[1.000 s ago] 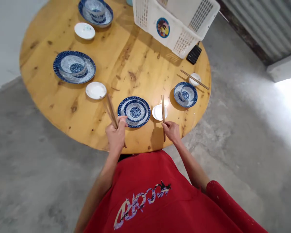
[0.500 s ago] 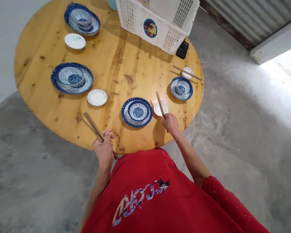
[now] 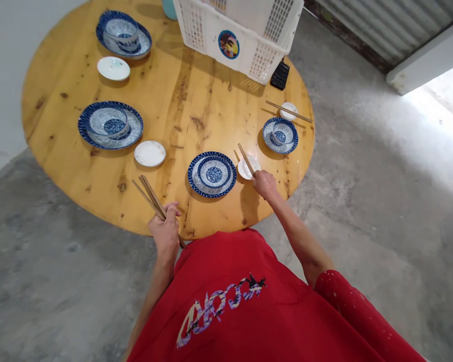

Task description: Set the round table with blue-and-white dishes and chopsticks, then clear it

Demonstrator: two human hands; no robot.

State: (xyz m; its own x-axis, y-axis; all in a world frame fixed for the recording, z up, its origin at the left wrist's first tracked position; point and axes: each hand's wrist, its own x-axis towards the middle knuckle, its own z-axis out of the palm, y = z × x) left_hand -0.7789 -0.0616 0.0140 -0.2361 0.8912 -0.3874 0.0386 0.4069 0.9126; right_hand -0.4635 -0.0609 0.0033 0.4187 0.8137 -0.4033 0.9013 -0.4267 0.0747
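My left hand (image 3: 165, 229) is closed round a bundle of wooden chopsticks (image 3: 150, 195) at the near edge of the round wooden table (image 3: 181, 100); their tips point up and left. My right hand (image 3: 265, 183) pinches a pair of chopsticks (image 3: 246, 159) that lies across a small white dish (image 3: 248, 168). Between my hands sits a blue patterned plate (image 3: 212, 174).
A blue plate with a bowl (image 3: 110, 124) and a white dish (image 3: 150, 153) lie to the left; another such plate with a bowl (image 3: 123, 33) and white dish (image 3: 114, 68) lie at the back. At right, a bowl on a plate (image 3: 280, 134) and a dish with chopsticks (image 3: 288, 111). A white basket (image 3: 238, 35) and a black object (image 3: 279, 75) stand behind.
My left hand drew the chopstick bundle away from the blue plate to the left, toward the table's edge. My right hand swung its pair so the tips point up and left across the white dish.
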